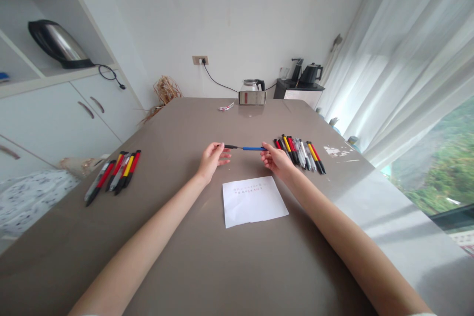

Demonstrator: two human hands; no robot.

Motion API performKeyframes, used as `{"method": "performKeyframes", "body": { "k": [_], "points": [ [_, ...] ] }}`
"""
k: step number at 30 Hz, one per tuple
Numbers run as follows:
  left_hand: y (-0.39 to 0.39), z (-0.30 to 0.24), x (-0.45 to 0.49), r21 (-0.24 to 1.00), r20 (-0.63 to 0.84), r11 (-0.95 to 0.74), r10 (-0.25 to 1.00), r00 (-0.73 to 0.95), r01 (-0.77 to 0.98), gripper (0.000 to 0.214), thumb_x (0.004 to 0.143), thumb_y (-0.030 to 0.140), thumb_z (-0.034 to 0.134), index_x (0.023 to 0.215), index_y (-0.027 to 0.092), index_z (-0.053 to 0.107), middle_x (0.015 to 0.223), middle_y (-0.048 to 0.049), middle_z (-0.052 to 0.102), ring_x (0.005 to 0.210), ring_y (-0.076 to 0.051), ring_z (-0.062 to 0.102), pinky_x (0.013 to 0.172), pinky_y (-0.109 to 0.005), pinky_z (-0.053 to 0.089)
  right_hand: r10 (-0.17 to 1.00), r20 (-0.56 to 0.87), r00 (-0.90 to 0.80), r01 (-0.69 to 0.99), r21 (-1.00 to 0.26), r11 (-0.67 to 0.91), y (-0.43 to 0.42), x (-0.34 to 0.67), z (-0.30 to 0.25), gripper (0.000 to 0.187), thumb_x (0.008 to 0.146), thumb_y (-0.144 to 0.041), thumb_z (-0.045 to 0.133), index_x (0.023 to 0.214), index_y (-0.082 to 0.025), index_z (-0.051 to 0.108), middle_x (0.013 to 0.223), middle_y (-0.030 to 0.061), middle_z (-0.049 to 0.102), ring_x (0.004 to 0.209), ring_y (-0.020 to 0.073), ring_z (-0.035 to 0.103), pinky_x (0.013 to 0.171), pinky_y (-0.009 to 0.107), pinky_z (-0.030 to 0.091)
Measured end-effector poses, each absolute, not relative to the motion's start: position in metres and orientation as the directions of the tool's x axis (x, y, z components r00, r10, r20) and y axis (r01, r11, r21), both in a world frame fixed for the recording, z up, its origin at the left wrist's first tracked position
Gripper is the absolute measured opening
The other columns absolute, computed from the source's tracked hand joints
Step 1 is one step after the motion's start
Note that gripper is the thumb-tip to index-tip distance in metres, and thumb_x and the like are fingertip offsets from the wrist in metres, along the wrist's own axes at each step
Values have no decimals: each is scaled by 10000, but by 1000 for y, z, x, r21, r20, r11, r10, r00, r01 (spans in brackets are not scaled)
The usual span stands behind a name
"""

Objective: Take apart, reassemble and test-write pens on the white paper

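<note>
I hold a blue and black pen [246,148] level above the brown table [207,256], one end in each hand. My left hand [213,159] pinches its black tip end. My right hand [276,159] grips its blue barrel end. Just below the hands lies a white sheet of paper [254,201] with a line of small writing near its top edge. A row of several red, yellow, black and white pens [300,153] lies right beside my right hand. Another group of several pens [113,174] lies far to the left.
A glass kettle [253,92] and a small wrapper [225,106] sit at the table's far edge. A steel kettle [59,44] rests on the shelf at left. A tea maker [304,75] stands in the far corner, by the curtained window [407,59].
</note>
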State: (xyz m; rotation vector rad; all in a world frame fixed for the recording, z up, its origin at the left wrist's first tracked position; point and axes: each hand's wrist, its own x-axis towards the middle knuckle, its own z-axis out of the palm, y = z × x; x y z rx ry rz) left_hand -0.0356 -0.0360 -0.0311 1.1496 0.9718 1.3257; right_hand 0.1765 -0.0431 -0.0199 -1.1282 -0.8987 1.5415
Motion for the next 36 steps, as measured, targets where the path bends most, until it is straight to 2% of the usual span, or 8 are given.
{"method": "performKeyframes", "body": {
  "k": [5,10,14,16,20,23,29,36],
  "points": [
    [-40,-26,-31,907,40,21,990,136,-421,192,772,331,482,824,174,385,898,-93,618,797,-192,623,730,-355,481,961,-205,-185,-230,-942,-245,-46,174,-20,267,691,-385,592,724,-120,590,574,23,589,424,48,480,412,158,417],
    [-44,-22,-27,859,18,88,979,202,-505,168,785,292,465,794,166,355,903,-131,629,806,-206,625,770,-362,466,958,-173,-227,-103,-974,-200,-46,169,-23,192,601,-246,672,738,-130,605,684,35,619,498,52,517,471,160,450],
    [-47,-24,-21,861,14,98,976,216,-500,191,755,200,519,834,172,347,898,-109,635,814,-181,624,808,-353,454,978,-57,-199,55,-997,-47,-44,166,-26,262,571,-285,683,773,-138,607,646,14,597,533,75,522,480,181,438],
    [-49,-25,-18,872,13,96,975,220,-479,234,741,165,539,856,183,336,900,-92,636,806,-162,625,819,-349,451,981,49,-190,232,-968,93,-44,166,-25,262,602,-353,650,760,-147,618,609,8,585,536,90,514,475,190,405],
    [-51,-27,-14,890,20,73,980,199,-450,261,737,152,548,857,192,320,896,-72,637,799,-137,623,837,-343,444,964,237,-122,732,-635,248,-48,167,-19,296,643,-486,575,676,-199,639,554,5,564,555,125,501,488,218,320],
    [-51,-28,-13,892,23,62,983,181,-448,267,734,153,552,859,191,319,894,-69,637,806,-132,621,845,-344,441,946,302,-121,905,-358,230,-53,165,-13,317,681,-521,528,708,-226,642,651,29,606,651,156,520,532,237,302],
    [-55,-32,-7,895,30,53,984,178,-443,283,723,156,566,869,188,326,895,-66,632,824,-136,618,868,-364,426,847,445,-291,934,-59,352,-62,156,-12,322,797,-426,431,907,-185,614,790,91,607,822,208,492,721,296,301],
    [-57,-31,-3,895,33,46,985,168,-444,290,698,145,591,861,177,353,810,-34,621,815,-134,618,879,-356,425,742,457,-491,838,15,546,-68,144,-18,350,843,-164,311,1168,-121,435,908,99,566,842,193,463,749,280,321]
  ]
}}
